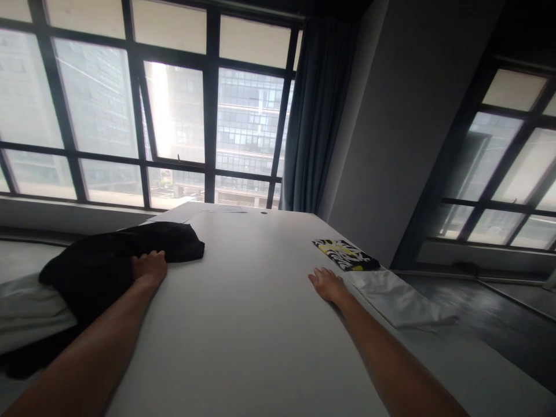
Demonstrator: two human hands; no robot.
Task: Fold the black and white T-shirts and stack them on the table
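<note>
A blue curtain [315,116] hangs full length. Left of the curtain stretches a dark-framed window [211,116], one pane [178,116] ajar; right of it stand a grey pillar [399,116] and, farther off, another window [508,162]. Papers [178,212] lie left of the curtain.

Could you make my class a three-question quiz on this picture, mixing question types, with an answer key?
1. Multiple choice: What is the left hand touching?
A) the curtain
B) the black cloth
C) the papers

2. True or false: The right hand is clenched around a garment.

3. Fill in: On the right, the patterned item beside the white cloth is black, white and ____.

Key: 1. B. 2. False; it is open and holds nothing. 3. Yellow.
</note>
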